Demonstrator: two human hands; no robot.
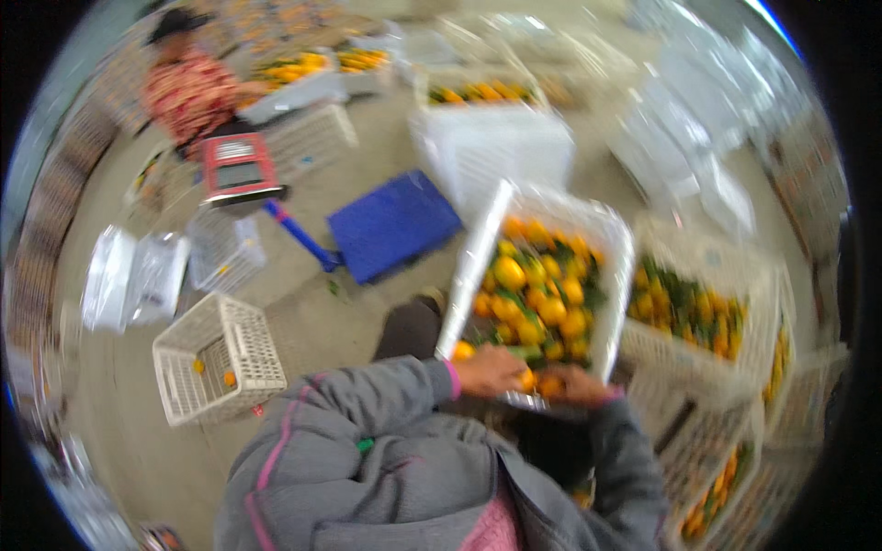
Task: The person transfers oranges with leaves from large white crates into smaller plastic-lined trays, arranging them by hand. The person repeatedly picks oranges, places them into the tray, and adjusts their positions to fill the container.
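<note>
A foam box lined with clear plastic film stands before me, tilted in view, partly filled with orange mandarins with green leaves. My left hand reaches over its near end, with the fingers around a mandarin. Close beside it, my right hand is at the same end, its fingers over the fruit. Blur hides whether the right fingers grip one. Another mandarin lies at the near left corner, by my left wrist.
A blue platform scale with a red display head stands ahead. A plastic crate with two fruits is at left; fruit-filled crates flank the right. A person sits by fruit boxes. Foam boxes stand beyond.
</note>
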